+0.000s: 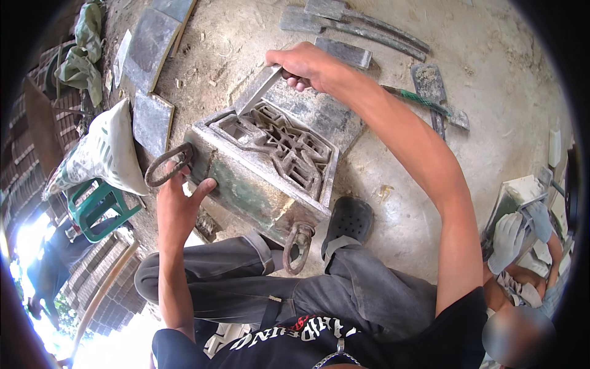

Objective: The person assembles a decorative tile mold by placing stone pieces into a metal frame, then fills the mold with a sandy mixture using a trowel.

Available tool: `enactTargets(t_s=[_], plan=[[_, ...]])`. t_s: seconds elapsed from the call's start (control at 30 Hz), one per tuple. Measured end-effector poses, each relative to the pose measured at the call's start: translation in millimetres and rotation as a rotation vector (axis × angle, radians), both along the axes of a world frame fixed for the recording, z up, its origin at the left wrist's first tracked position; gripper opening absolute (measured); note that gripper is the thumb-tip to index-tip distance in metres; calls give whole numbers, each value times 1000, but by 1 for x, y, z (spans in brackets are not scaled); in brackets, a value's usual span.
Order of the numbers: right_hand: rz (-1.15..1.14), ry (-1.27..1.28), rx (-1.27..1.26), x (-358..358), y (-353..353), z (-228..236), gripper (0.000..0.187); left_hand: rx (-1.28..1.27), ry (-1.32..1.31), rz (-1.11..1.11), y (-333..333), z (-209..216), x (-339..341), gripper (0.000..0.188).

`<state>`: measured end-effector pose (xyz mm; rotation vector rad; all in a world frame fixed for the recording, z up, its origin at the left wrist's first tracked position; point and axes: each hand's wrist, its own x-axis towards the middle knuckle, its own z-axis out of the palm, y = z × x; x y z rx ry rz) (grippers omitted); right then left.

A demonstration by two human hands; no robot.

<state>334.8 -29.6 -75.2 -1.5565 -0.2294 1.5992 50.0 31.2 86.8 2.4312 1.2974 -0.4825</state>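
A heavy box-shaped metal mold with worn green paint stands tilted in front of me, its top a dusty openwork of geometric ribs. My left hand grips its left end, thumb on the near side, fingers partly hidden by an oval iron ring handle. A second iron ring hangs at the near right corner. Closed around a flat grey metal bar, my right hand holds it over the mold's far left corner. The bar's lower end meets the rim there.
Flat metal bars and a tool with green wrapping lie on the dusty floor beyond. Grey slabs lie at far left. A white sack rests above a green plastic stool. A co-worker's gloved hands are at right.
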Motion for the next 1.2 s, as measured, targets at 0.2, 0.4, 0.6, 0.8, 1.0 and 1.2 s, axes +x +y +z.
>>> enactTargets(t_s=[0.2, 0.4, 0.6, 0.8, 1.0, 1.2], plan=[[113, 8, 153, 0, -5, -7, 43, -21, 29, 40, 0, 3, 3, 65], [263, -179, 259, 9, -8, -12, 50, -30, 11, 49, 0, 3, 3, 66], [365, -142, 608, 24, -19, -22, 43, -24, 15, 41, 1, 1, 1, 66], [323, -263, 634, 18, -14, -22, 31, -32, 26, 23, 2, 4, 3, 65], [299, -286, 671, 15, -6, -24, 30, -25, 9, 33, 0, 2, 3, 63], [339, -233, 726, 22, -7, -25, 24, -36, 20, 58, 1, 3, 3, 63]])
